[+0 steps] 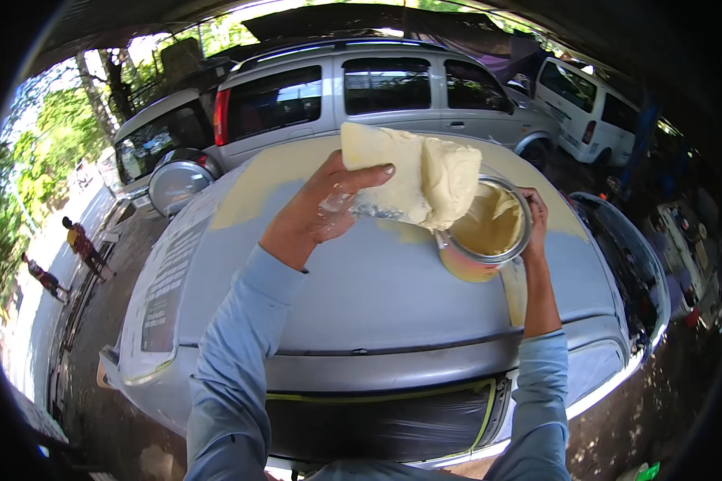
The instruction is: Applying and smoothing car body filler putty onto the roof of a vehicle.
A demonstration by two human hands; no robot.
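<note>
One ridged putty lump (454, 183), flat plate (383, 167), round tin (472, 265)

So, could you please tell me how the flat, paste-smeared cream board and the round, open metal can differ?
The flat, paste-smeared cream board is a thin slab, while the round, open metal can is a deep cylinder. The board carries thick cream paste heaped toward its right end; the can holds paste inside. The left hand grips the board, the right hand the can. Both bear similar creamy paste.
</note>
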